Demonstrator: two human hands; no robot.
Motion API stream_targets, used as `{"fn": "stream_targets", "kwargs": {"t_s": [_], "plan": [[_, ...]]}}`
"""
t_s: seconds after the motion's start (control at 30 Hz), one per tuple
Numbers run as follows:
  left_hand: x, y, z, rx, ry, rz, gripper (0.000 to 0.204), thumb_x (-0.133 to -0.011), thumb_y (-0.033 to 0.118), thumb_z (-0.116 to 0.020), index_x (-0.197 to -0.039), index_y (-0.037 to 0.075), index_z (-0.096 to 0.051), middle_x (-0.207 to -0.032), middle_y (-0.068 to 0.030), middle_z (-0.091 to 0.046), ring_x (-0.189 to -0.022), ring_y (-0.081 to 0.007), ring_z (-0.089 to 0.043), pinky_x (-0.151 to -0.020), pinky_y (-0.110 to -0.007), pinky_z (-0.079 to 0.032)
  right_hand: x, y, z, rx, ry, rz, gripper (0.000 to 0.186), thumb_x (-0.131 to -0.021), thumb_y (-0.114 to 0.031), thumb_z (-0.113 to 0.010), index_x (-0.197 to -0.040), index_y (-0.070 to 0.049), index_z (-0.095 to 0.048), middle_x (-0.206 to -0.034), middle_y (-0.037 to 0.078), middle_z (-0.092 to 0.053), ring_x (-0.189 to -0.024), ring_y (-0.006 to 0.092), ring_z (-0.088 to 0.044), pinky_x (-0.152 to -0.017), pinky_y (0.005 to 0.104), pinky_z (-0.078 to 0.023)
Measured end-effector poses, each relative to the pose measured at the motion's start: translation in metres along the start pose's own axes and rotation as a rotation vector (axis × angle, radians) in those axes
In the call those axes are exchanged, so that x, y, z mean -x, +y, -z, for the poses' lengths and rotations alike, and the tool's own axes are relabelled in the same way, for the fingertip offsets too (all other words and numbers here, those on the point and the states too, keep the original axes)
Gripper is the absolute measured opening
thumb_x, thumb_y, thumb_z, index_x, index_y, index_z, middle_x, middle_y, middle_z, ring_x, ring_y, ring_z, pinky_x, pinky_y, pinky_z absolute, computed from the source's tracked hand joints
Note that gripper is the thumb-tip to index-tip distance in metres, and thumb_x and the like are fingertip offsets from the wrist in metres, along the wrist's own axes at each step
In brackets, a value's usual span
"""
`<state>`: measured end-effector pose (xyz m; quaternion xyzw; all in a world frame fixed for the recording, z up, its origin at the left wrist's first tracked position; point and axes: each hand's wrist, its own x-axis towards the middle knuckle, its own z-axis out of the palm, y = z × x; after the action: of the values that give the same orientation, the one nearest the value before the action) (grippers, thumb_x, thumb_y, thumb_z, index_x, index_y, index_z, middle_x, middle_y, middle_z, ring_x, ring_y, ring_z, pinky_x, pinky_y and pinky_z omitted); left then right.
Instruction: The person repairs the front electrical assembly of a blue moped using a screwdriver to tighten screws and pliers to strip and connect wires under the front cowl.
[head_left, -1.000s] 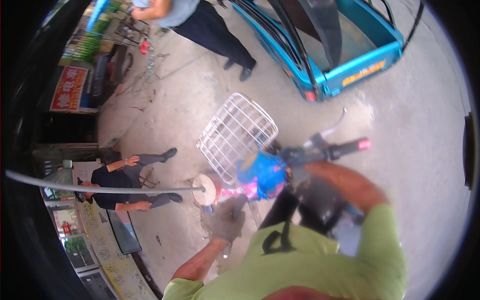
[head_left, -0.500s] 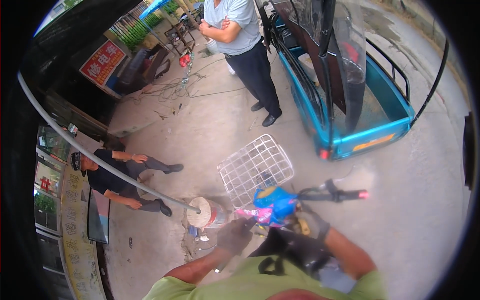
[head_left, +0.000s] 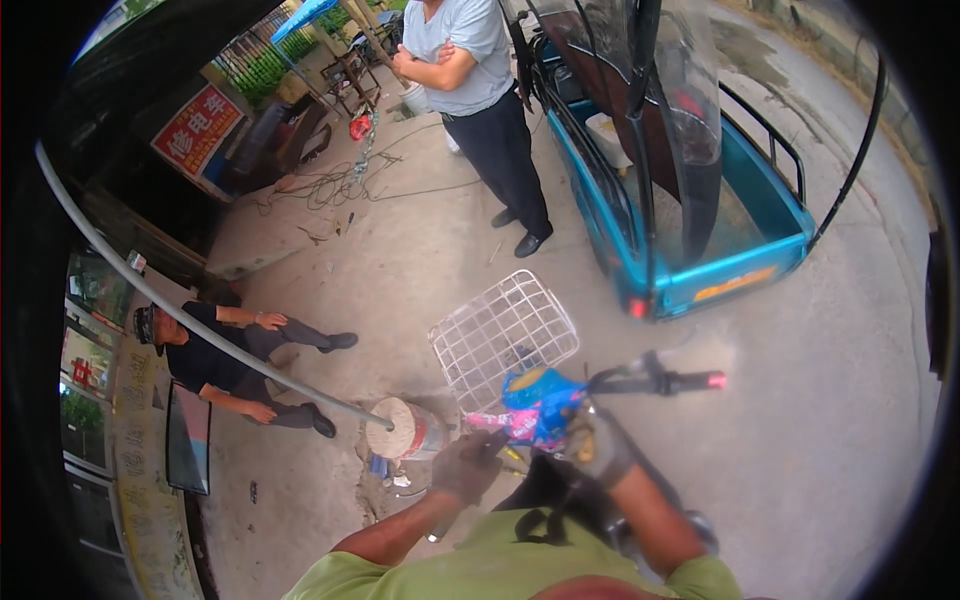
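An electric bike's or scooter's handlebar stands in front of me, its middle wrapped in a blue and pink plastic-looking cover (head_left: 540, 405). Its black right grip (head_left: 690, 382) has a pink end and is free of my hands. My left hand (head_left: 465, 468), in a dark glove, is closed around the dark left end of the bar. My right hand (head_left: 600, 455), in a grey glove with yellowish patches, is at the near side of the cover. Its fingers look bent, but blur hides whether they hold anything. Ahead of the bar is a white wire basket (head_left: 505, 335).
A round bucket-like base (head_left: 410, 430) holding a curved grey pole (head_left: 240, 350) stands left of the bar. A person in black (head_left: 225, 340) sits at the left; another (head_left: 470, 70) stands ahead with folded arms. A blue cargo tricycle (head_left: 735, 275) is at the right. Cables (head_left: 330, 190) lie beyond.
My right hand has moved left and slightly up along the near side of the cover, away from the right grip. My left hand stays on the bar. The view has shifted slightly.
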<state>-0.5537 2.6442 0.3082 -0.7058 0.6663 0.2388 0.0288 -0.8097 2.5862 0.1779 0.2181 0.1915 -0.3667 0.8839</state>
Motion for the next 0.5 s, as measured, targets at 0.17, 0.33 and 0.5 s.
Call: {"fn": "stream_targets", "kwargs": {"t_s": [0.17,0.33,0.5], "plan": [[-0.003,-0.017,-0.016,0.100,0.150,-0.195,0.049,-0.098,0.026,-0.057,-0.144,0.037,-0.068,-0.126,-0.0026,-0.072,-0.115,-0.0315,-0.070,-0.095,-0.049,-0.058,0.002,0.007,-0.007,0.555,0.150,0.206,0.027,-0.114,-0.029,-0.058,-0.120,-0.004,-0.065,-0.080,-0.005,-0.053,-0.059,0.0050,-0.045,-0.051,0.0207,-0.039],[0.002,-0.008,-0.004,0.093,0.148,-0.089,0.047,-0.088,0.034,-0.081,-0.130,0.016,-0.070,-0.113,-0.0178,-0.074,-0.109,-0.0411,-0.071,-0.093,-0.053,-0.057,0.005,0.013,-0.011,0.603,0.185,0.236,0.026,-0.114,-0.030,-0.058,-0.119,-0.005,-0.065,-0.080,-0.004,-0.051,-0.059,0.0069,-0.044,-0.051,0.0220,-0.038],[0.002,-0.005,0.001,0.100,0.132,-0.081,0.042,-0.088,0.032,-0.080,-0.125,0.015,-0.069,-0.111,-0.0174,-0.074,-0.107,-0.0411,-0.072,-0.091,-0.053,-0.056,0.004,0.007,0.003,0.633,0.150,0.235,0.038,-0.115,-0.041,-0.056,-0.120,-0.006,-0.072,-0.081,-0.004,-0.057,-0.067,0.0073,-0.053,-0.057,0.0251,-0.045]]}}
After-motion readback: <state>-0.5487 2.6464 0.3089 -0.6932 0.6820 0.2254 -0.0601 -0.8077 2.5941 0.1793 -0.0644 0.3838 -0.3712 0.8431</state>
